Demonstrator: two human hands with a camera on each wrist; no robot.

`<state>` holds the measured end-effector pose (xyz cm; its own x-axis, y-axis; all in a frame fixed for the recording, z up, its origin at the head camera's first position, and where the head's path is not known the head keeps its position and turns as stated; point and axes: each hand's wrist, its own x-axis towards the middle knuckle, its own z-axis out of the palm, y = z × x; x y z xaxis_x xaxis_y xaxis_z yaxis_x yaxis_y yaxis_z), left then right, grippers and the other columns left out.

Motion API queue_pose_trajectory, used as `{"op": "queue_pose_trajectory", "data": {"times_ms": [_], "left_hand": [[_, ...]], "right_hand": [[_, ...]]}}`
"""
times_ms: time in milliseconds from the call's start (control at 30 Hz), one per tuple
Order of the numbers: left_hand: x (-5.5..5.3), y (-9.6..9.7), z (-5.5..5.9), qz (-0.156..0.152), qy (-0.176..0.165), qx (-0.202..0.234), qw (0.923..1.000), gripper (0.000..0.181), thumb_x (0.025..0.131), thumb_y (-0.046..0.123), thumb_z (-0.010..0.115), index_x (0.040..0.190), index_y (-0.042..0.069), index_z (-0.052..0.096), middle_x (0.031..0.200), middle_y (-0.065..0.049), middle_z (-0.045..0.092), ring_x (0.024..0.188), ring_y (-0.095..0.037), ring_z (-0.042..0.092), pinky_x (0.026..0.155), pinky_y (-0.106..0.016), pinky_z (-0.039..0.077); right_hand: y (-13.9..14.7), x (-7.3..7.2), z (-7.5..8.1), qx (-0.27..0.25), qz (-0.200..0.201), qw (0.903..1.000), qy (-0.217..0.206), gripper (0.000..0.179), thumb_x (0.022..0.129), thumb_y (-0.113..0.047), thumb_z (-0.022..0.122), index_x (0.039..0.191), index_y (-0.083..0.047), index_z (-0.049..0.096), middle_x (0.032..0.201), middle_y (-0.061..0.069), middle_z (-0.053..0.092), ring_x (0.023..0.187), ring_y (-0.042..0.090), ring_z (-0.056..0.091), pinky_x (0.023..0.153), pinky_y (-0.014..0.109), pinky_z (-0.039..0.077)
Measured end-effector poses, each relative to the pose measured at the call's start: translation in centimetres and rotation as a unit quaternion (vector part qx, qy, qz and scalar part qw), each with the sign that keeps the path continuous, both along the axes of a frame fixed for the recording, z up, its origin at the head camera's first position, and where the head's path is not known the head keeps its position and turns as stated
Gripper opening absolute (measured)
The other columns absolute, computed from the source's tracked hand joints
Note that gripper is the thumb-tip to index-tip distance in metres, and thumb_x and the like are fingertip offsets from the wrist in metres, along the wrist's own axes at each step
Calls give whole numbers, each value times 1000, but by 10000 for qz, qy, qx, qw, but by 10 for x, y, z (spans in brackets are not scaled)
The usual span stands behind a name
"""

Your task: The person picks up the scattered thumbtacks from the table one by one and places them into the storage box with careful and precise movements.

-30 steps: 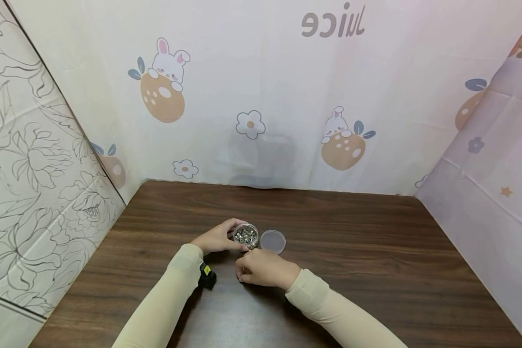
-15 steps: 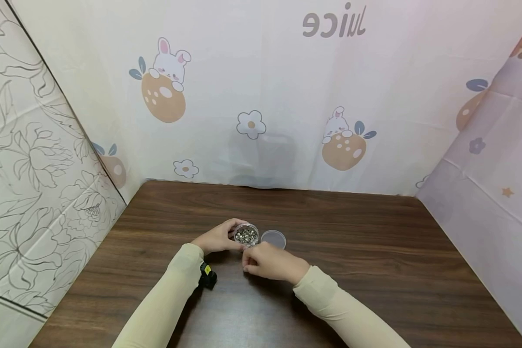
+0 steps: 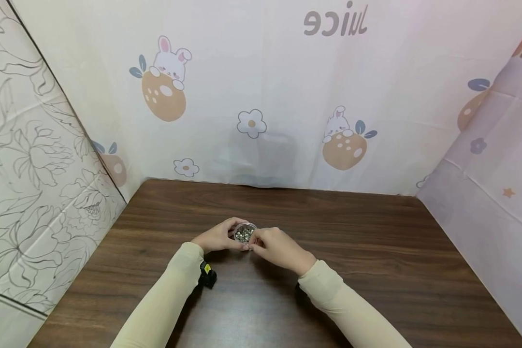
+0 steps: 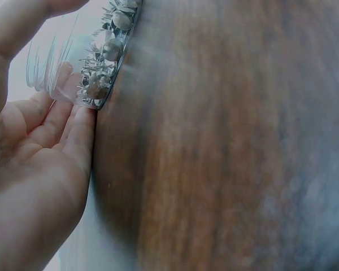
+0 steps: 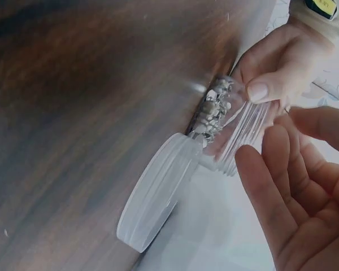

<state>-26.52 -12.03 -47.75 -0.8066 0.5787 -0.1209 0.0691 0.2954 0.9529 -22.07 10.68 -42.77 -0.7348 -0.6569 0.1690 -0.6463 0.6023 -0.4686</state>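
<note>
A clear round jar point(image 3: 243, 235) of silvery metal thumbtacks point(image 5: 211, 113) stands uncapped on the table. My left hand point(image 3: 221, 237) grips it from the left, thumb on the near side and fingers behind. In the left wrist view, the jar's tack-filled base point(image 4: 104, 62) sits against the wood. My right hand point(image 3: 280, 249) is at the near right of the jar's mouth. Its thumb and index fingertip pinch a tiny dark-tipped thumbtack point(image 5: 287, 110) close over the threaded rim, while the other fingers lie loosely bent beside the jar.
The jar's clear lid point(image 5: 158, 192) lies on the brown wooden table point(image 3: 374, 251) just right of the jar. My right hand hides it from the head view. A printed curtain point(image 3: 287, 96) hangs behind the table's far edge.
My right hand has moved away from me and to the right, from in front of the jar up to its rim, covering the lid. My left hand keeps its grip on the jar.
</note>
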Motion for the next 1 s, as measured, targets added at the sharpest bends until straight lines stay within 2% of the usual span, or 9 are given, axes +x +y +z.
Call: {"op": "queue_pose_trajectory", "data": {"times_ms": [300, 533, 633, 800, 1000], "left_hand": [[-1, -2, 0, -16, -26, -76, 10000, 71, 86, 16, 82, 145, 11, 43, 136, -8, 53, 116, -21, 57, 96, -39, 49], [-2, -2, -2, -27, 6, -36, 10000, 70, 86, 15, 82, 145, 10, 44, 137, -7, 52, 119, -21, 55, 103, -42, 44], [-2, -2, -3, -6, -12, -55, 10000, 71, 85, 16, 83, 145, 11, 44, 139, -7, 51, 124, -22, 53, 106, -44, 42], [0, -2, -2, 22, -7, -97, 10000, 71, 85, 18, 83, 145, 12, 45, 141, -6, 49, 130, -22, 50, 109, -46, 38], [0, -2, 0, -29, 3, -28, 10000, 70, 87, 16, 82, 145, 10, 43, 138, -7, 52, 121, -22, 55, 105, -44, 43]], "right_hand": [[-2, -12, 0, -215, -520, 9983, -127, 8, 98, -6, 62, 96, -8, 70, 74, -5, 60, 56, 4, 48, 54, 24, 46], [-6, -24, -2, -32, -664, 9976, -180, 8, 99, -10, 63, 94, -11, 70, 74, -7, 60, 60, 4, 52, 59, 24, 48], [-7, -28, -5, -13, -665, 9975, -228, 8, 99, -12, 64, 96, -10, 70, 73, -7, 60, 59, 4, 52, 57, 24, 48], [-8, -28, -7, -54, -707, 9970, -322, 13, 101, -18, 63, 104, -8, 71, 72, -8, 59, 56, 4, 51, 55, 24, 47], [-4, -24, -6, -139, -754, 9960, -450, 16, 102, -18, 60, 107, -7, 71, 72, -8, 59, 56, 5, 49, 57, 26, 46]]}}
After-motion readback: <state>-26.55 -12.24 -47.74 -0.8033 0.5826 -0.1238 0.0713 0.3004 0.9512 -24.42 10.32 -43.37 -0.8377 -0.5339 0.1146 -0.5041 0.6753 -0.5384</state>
